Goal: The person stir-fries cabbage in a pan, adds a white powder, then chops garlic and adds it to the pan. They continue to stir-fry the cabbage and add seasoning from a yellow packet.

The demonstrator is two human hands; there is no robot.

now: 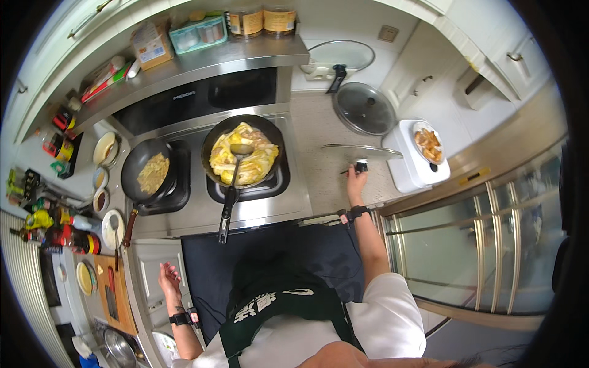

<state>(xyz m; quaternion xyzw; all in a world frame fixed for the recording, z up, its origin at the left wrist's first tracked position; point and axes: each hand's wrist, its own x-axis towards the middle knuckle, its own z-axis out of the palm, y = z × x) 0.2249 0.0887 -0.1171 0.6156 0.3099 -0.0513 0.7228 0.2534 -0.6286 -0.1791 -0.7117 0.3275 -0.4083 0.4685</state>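
Observation:
My right hand [356, 179] grips the black knob [361, 166] of a glass pan lid [363, 151], which is tilted nearly edge-on above the counter to the right of the hob. My left hand [170, 278] is empty, its fingers apart, in front of the white cabinet door below the counter edge. Ahead on the gas hob sits a large black wok [272, 126] full of yellow-and-white leafy vegetable, apparently napa cabbage [257, 161]. A metal ladle [241, 149] rests in it, its black handle lying over the rim toward me.
A smaller wok [133, 163] with pale food stands on the left burner, its wooden handle [131, 230] jutting out. Another glass lid [366, 108] lies at the back right. A plate of browned food [428, 143] sits on a white appliance [400, 158]. A knife lies on the cutting board [122, 294].

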